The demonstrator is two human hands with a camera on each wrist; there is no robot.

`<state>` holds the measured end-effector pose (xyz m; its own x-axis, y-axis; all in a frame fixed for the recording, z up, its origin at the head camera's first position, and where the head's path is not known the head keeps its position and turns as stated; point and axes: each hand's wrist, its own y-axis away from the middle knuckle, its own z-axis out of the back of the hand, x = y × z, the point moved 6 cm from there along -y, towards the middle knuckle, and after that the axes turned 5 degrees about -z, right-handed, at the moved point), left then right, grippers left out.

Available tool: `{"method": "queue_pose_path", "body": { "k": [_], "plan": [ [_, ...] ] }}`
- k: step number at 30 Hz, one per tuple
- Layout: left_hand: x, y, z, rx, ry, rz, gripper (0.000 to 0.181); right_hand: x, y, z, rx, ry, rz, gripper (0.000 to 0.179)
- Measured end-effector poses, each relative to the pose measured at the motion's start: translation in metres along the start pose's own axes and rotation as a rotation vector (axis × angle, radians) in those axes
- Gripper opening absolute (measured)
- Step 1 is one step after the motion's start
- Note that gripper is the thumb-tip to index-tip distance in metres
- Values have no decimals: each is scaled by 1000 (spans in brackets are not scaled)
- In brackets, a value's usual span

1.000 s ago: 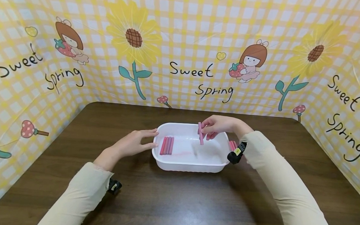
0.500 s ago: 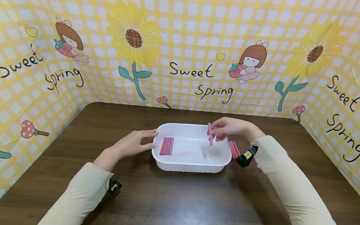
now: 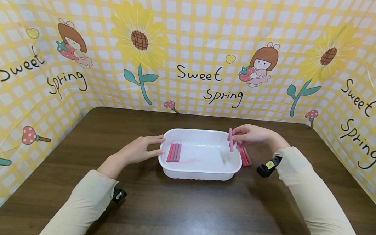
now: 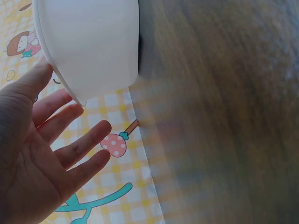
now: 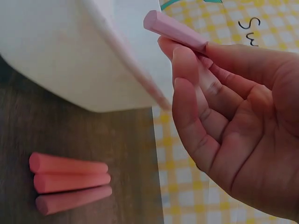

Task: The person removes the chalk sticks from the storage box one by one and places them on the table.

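Observation:
A white plastic tub point(image 3: 201, 175) sits on the brown table. Several pink and mauve chalk sticks point(image 3: 174, 152) lie side by side in its left end. My left hand point(image 3: 137, 149), fingers spread and mostly straight, rests against the tub's left rim; in the left wrist view its thumb touches the rim. Above the tub's right end, my right hand point(image 3: 252, 133) pinches a light pink chalk stick point(image 5: 175, 29) between thumb and fingertips. Just outside the tub's right wall, three reddish and pink chalk sticks point(image 5: 70, 179) lie together on the table.
A yellow checked cloth point(image 3: 198, 43) with flowers and cartoon figures surrounds the table's back and sides. Faint pink smears point(image 3: 190, 161) mark the tub floor. A black wrist camera point(image 3: 268, 166) hangs below the right sleeve.
My right hand has moved rightward with the light pink chalk stick, from over the tub's middle to its right rim. The chalk sticks outside show more fully. My left hand stays put.

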<state>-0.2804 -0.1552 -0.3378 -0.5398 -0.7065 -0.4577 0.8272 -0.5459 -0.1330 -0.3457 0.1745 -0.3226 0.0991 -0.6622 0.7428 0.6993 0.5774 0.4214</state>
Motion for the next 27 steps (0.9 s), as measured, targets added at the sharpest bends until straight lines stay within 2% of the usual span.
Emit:
{"method": "queue_pose_path", "body": {
  "k": [6,12,27],
  "plan": [
    [0,0,0,2,6,-4,54,-13,7,4,-32,11,26,39],
    [0,0,0,1,6,-6,54,-28,13,10,-76,-49,7,37],
    [1,0,0,-5,-2,-13,55,-60,25,12,-88,-114,-56,39]
  ]
}}
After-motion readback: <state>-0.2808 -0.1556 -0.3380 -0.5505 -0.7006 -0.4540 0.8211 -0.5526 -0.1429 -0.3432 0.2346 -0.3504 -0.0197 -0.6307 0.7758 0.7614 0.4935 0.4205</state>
